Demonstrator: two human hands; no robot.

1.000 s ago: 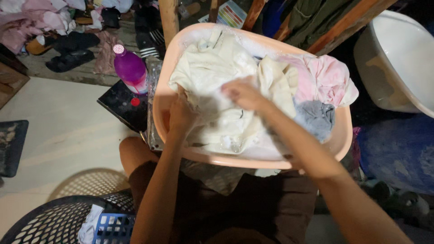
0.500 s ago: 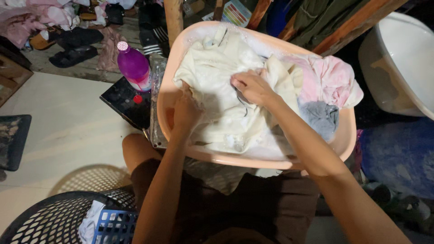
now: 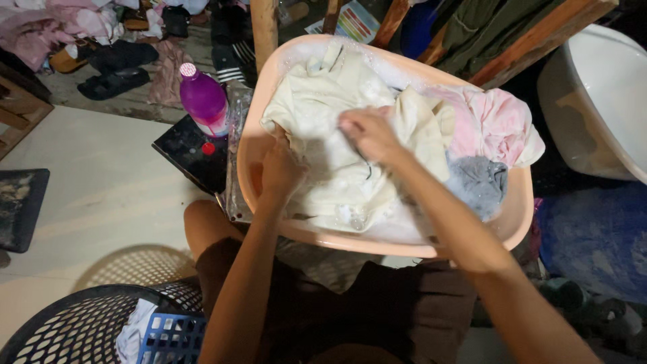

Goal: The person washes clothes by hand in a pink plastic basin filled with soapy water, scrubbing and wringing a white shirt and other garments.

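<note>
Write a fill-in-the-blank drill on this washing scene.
1. Both hands, left and right, grip a wet ____-coloured cloth.
2. The cloth lies in a peach ____.
3. The bottle left of the basin is ____.
4. The grey garment lies just below a ____ one.

Missing words: cream; basin; purple; pink

Purple bottle (image 3: 204,102), pink cap, upright on a black slab (image 3: 186,149). Black mesh basket (image 3: 81,325) (blue crate (image 3: 170,336) inside). White tub (image 3: 602,94), far right.
</note>
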